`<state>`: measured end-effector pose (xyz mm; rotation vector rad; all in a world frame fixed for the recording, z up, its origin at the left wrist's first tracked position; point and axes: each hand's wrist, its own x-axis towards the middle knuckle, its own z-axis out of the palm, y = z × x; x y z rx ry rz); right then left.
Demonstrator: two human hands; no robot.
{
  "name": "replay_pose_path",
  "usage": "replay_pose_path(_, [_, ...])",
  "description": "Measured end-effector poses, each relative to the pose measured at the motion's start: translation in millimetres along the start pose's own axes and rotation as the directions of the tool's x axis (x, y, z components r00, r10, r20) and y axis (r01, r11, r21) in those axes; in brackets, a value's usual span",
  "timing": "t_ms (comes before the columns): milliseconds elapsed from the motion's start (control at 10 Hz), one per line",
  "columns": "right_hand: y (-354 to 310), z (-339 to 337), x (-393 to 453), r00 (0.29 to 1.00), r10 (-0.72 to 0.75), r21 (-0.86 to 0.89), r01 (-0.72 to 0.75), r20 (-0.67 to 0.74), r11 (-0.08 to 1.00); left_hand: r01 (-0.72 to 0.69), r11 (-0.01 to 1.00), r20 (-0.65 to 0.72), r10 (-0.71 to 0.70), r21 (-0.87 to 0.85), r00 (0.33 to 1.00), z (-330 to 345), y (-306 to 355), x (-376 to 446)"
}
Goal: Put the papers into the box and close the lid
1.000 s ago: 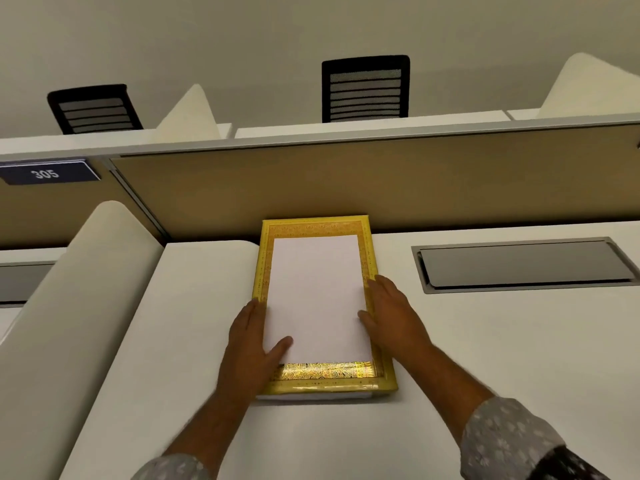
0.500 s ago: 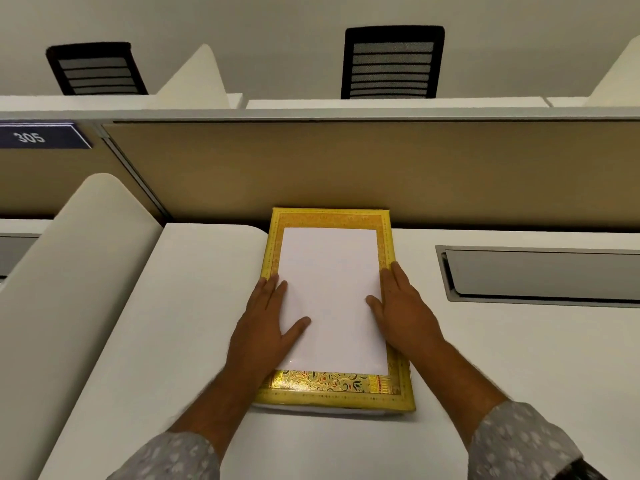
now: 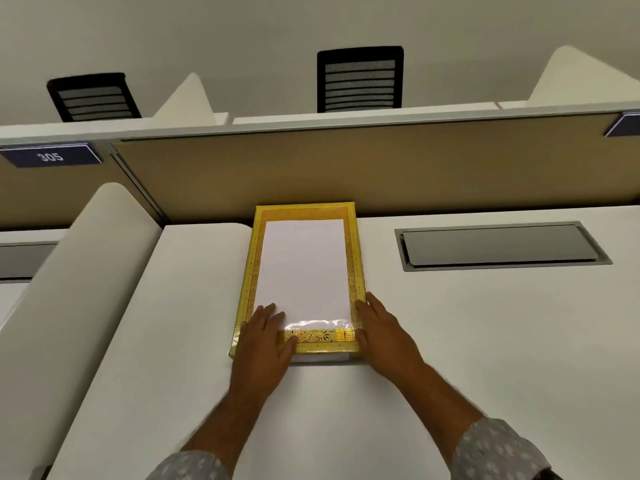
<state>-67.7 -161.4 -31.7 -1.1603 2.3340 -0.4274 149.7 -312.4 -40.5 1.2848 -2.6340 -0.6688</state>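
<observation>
gold and yellow patterned card frames the box [image 3: 355,271], which lies flat on the white surface [image 3: 450,341] with its far end up against the tan partition [image 3: 381,168]. a white panel fills most of its top face; whether that is the papers seen through a clear window or part of the lid, i cannot tell. a glossy strip catches the light along the near end of the panel, and a thin white edge shows under the box's near side.

both hands are at the near end of the box. the left hand [image 3: 265,344] lies flat over the near left corner, fingers spread and reaching onto the white panel, thumb stretched along the patterned border; it grips nothing. the right hand [image 3: 384,336] is open too, fingers laid along the box's right edge and near right corner, thumb against the near side, pressing rather than holding. patterned grey sleeves show at both wrists.

just left of the box a curved white divider [image 3: 69,289] rises from the surface. to the right, well apart, a grey metal flap [image 3: 502,245] is set flush in the surface. a dark plate reading 305 [image 3: 52,156] sits on the partition at the left, and two black mesh chair backs [image 3: 360,79] stand beyond it.
</observation>
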Motion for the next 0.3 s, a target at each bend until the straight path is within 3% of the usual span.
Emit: replay_pose_path(300, [19.8, 4.2, -79.8, 0.999, -0.025, 0.035, 0.024, 0.028, 0.999, 0.066, 0.998, 0.02, -0.065, -0.018, 0.998, 7.5, 32.3, -75.8])
